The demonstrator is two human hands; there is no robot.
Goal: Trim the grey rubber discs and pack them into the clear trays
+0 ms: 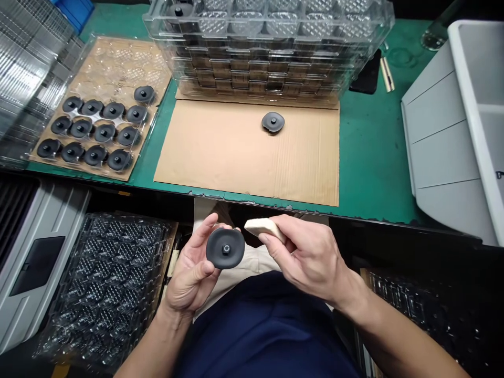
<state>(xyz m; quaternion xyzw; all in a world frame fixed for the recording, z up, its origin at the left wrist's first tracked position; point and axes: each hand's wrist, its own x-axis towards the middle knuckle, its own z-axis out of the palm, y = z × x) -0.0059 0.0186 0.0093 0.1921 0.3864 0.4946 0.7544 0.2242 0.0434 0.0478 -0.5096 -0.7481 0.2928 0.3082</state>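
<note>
Green workbench (370, 157) forms the background, with a cardboard sheet (220, 147) on it and stacked clear trays (252, 68) behind. We count thirteen black discs (105, 133) in the flat tray (118, 58) at the left: three nearer rows of four and one disc in the row beyond, where the other pockets show none. We judge that tray to be part-filled. One loose disc (273, 122) lies on the cardboard; whether it has been worked on, we cannot tell. We find the held disc (226, 248) above the lap, gripped between thumb and fingers of our left hand (192, 268), palm up, its stem facing us. Our right hand (311, 257) pinches a pale pad (262, 227) just beside it, back of the hand uppermost; we see no contact.
</note>
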